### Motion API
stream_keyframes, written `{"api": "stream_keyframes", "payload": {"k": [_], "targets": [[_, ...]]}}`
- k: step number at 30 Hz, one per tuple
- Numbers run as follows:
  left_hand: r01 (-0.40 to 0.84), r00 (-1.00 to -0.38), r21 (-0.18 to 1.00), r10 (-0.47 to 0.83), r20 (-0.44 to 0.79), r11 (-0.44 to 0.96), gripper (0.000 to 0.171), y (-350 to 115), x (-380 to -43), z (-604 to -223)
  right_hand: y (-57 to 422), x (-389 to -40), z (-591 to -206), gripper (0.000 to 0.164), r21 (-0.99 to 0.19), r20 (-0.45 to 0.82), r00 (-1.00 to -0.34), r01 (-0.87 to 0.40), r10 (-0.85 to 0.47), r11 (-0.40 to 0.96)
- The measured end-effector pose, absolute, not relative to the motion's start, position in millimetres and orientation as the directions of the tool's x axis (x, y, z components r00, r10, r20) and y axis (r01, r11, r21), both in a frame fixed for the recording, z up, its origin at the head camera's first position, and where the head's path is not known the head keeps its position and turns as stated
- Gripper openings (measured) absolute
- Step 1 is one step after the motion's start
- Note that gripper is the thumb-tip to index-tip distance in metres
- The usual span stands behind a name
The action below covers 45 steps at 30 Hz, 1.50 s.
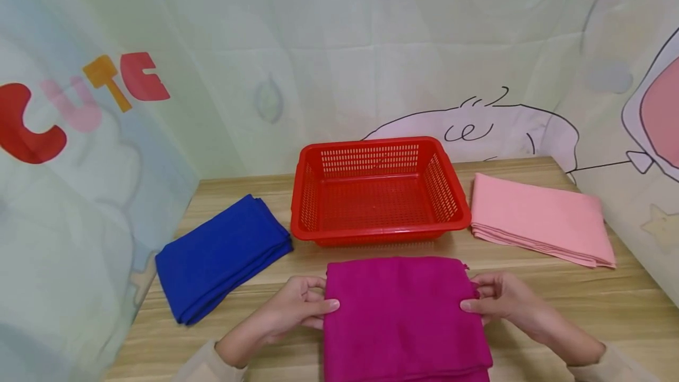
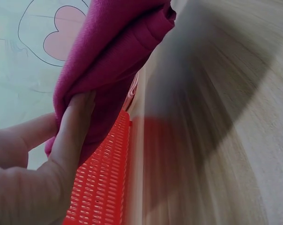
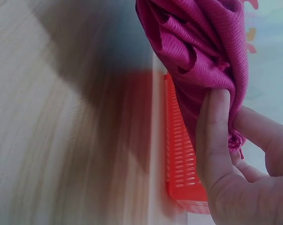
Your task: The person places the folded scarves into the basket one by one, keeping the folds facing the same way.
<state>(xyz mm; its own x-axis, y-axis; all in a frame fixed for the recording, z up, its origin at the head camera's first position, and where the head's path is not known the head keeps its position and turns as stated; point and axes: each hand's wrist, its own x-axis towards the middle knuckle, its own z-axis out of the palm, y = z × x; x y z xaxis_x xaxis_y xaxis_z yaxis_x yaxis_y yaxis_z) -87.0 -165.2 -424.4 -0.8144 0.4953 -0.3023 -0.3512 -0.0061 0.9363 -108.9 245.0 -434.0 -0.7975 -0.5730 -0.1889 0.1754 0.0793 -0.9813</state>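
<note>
Wood-grain tabletop (image 1: 573,287) | left hand (image 1: 298,306), right hand (image 1: 506,299): pinching opposite sides of folded magenta cloth (image 1: 403,317) | red basket (image 1: 382,234) beyond

Left hand (image 2: 45,176) pinches folded magenta fabric cloth (image 2: 104,51), held clear of wood-grained tabletop (image 2: 254,164). Perforated red plastic basket (image 2: 97,187) beyond. Pale wall (image 2: 10,89) bears a pink heart print (image 2: 62,35).

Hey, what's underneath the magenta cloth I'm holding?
Fingers of your left grip and right grip are beneath the magenta cloth; the wrist views show wooden tabletop and shadow below. From the head view, the cloth covers the tabletop directly under it.
</note>
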Motion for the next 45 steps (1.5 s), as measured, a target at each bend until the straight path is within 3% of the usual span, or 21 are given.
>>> {"api": "stream_keyframes", "payload": {"k": [7, 18, 45], "targets": [[-0.341, -0.826, 0.940, 0.481, -0.294, -0.011, 0.033, -166, -87, -420, 246, -111, -424, 0.035, -0.984, -0.177, -0.798, 0.140, -0.576, 0.108], [-0.338, -0.834, 0.941, 0.462, -0.302, 0.005, 0.038, -168, -87, -407, 242, -113, -408, 0.017, -0.989, -0.148, -0.797, 0.110, -0.585, 0.100], [-0.287, -0.862, 0.958, 0.433, -0.263, 0.010, 0.041, -175, -102, -373, 238, -130, -376, 0.031, -0.990, -0.063, -0.863, -0.008, -0.501, 0.139]]}}
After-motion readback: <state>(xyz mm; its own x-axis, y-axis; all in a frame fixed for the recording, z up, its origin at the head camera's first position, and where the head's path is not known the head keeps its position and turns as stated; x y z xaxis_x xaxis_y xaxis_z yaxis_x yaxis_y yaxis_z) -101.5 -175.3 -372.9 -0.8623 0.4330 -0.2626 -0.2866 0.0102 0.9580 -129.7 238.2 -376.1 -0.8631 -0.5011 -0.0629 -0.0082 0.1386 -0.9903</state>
